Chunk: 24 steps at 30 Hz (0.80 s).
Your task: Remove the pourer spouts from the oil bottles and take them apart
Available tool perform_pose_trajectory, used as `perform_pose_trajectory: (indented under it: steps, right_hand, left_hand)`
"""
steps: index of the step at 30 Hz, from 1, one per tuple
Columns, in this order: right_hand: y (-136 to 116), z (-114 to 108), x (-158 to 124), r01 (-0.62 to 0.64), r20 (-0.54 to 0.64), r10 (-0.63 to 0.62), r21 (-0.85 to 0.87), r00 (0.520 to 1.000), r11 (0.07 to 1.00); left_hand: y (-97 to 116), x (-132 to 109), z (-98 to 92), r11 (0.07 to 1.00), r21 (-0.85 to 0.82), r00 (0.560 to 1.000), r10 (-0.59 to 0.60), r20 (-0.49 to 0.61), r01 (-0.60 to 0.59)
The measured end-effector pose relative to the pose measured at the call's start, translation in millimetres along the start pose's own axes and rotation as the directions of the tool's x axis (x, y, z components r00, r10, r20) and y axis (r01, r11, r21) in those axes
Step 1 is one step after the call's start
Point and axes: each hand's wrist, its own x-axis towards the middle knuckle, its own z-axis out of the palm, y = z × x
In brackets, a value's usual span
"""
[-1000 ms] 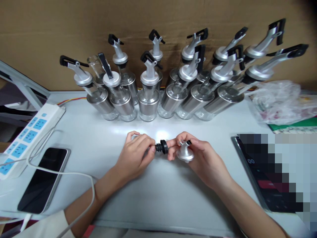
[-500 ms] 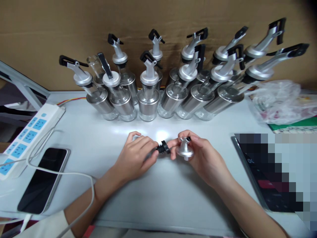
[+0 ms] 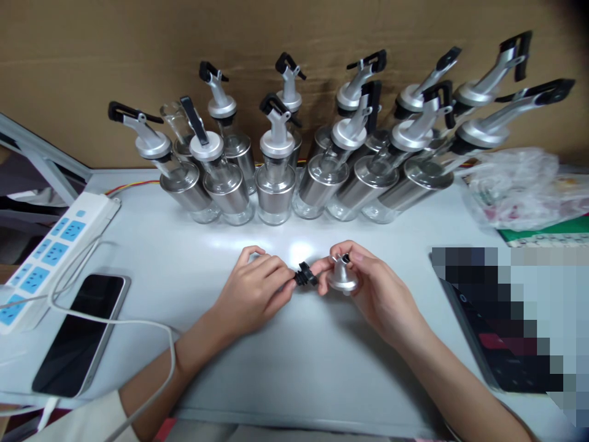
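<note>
My left hand (image 3: 255,288) is closed in a pinch on a small black ribbed stopper (image 3: 304,274). My right hand (image 3: 372,282) is closed around a silver pourer cap (image 3: 342,275) with a short spout pointing up. The two parts sit side by side just above the white table (image 3: 294,368), the stopper's end close to the cap's rim. Both forearms reach in from the bottom edge.
Several glass-and-steel oil bottles (image 3: 276,184) with silver pourer tops stand in rows at the back against cardboard. A white power strip (image 3: 55,245) and a phone (image 3: 78,334) with a white cable lie at left. A crumpled plastic bag (image 3: 519,184) and a dark device (image 3: 497,344) are at right.
The stopper has tilted and shifted slightly right toward the cap. My right hand has lifted the silver cap a little and turned it more upright.
</note>
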Motion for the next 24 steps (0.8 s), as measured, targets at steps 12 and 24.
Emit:
perform_pose_trajectory:
  steps: [12, 24]
  right_hand:
    - [4.8, -2.7, 2.4, 0.108, -0.116, -0.121, -0.111, 0.986, 0.988]
    - [-1.0, 4.1, 3.3, 0.097, -0.169, -0.077, 0.115, 0.983, 0.989]
  left_hand:
    - [0.9, -0.8, 0.9, 1.000, 0.004, 0.999, -0.017, -0.042, 0.017]
    - [1.3, -1.3, -0.9, 0.999, -0.043, 0.996, 0.000, -0.088, -0.003]
